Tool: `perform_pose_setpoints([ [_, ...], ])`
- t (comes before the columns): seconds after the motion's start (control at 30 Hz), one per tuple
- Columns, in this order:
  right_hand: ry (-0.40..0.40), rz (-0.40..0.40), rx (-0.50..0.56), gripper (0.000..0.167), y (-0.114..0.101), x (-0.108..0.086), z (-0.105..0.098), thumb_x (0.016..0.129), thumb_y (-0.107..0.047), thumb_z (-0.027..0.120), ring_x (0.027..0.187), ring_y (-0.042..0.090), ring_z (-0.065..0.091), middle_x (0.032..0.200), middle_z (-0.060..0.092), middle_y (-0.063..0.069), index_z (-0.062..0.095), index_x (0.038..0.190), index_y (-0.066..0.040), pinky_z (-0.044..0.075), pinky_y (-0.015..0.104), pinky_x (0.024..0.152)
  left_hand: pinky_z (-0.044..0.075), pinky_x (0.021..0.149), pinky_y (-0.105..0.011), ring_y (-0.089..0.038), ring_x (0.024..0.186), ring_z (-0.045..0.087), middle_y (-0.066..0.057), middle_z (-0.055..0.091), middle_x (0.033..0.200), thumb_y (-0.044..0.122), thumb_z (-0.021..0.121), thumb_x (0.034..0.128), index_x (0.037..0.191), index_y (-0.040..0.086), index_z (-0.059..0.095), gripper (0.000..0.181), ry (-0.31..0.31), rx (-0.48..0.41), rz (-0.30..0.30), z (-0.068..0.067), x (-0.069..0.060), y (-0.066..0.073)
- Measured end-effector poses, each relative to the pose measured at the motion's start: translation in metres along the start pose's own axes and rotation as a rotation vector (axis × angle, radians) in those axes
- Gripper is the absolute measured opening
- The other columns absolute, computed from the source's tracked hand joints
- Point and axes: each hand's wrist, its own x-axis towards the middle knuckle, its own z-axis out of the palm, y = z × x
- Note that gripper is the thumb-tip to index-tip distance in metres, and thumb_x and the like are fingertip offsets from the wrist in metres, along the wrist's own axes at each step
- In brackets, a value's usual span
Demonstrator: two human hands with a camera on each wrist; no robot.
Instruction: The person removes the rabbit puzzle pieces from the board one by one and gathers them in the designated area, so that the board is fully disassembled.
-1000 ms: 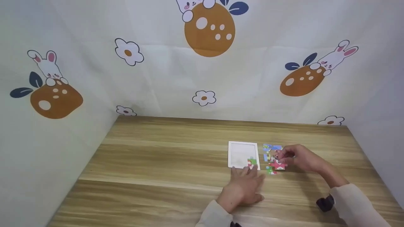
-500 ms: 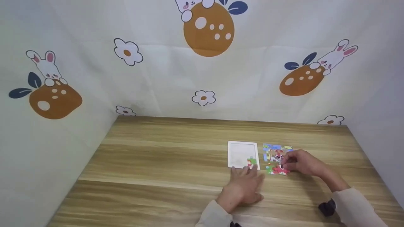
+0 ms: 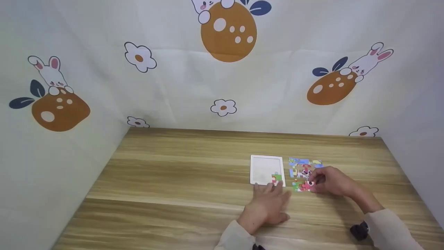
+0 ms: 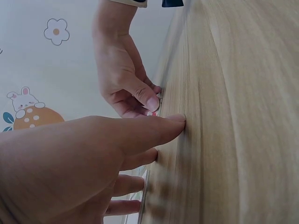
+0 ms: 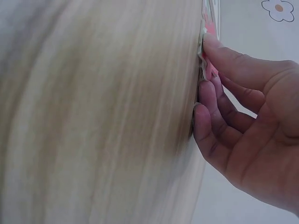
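Observation:
My left hand (image 3: 265, 206) lies with its fingers spread, fingertips at the near edge of a white puzzle tray (image 3: 252, 170). One green and red puzzle piece (image 3: 276, 178) sits in the tray's near right corner. To the right of the tray, my right hand (image 3: 333, 182) pinches a pinkish-red puzzle piece (image 3: 311, 186) between thumb and fingers, at the near right of the loose pieces. In the right wrist view, the red puzzle piece (image 5: 210, 66) shows partly behind the thumb. My fingers hide some of the pieces there.
Several loose puzzle pieces (image 3: 297, 172) lie close together beside the tray, with blue, brown and green printing. The wood-grain table (image 3: 173, 180) meets a patterned cloth backdrop (image 3: 180, 86) at the back and sides.
My right hand has come a little toward me, from the middle of the loose pieces to their near right, with a red piece. My left hand has kept still.

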Motion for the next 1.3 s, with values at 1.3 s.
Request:
perform_pose_setpoints([
  [1.3,0.203,0.025,0.221,0.017,-0.052,0.039,0.018,0.094,-0.021,0.071,0.083,0.011,0.059,0.097,0.072,0.006,0.072,0.102,-0.005,0.053,0.022,0.071,0.028,0.121,-0.059,-0.023,0.153,0.030,0.011,0.027,0.166,0.047,0.058,0.0977,0.149,0.038,0.045,0.053,0.049,-0.083,0.036,-0.016,-0.007,-0.016],
])
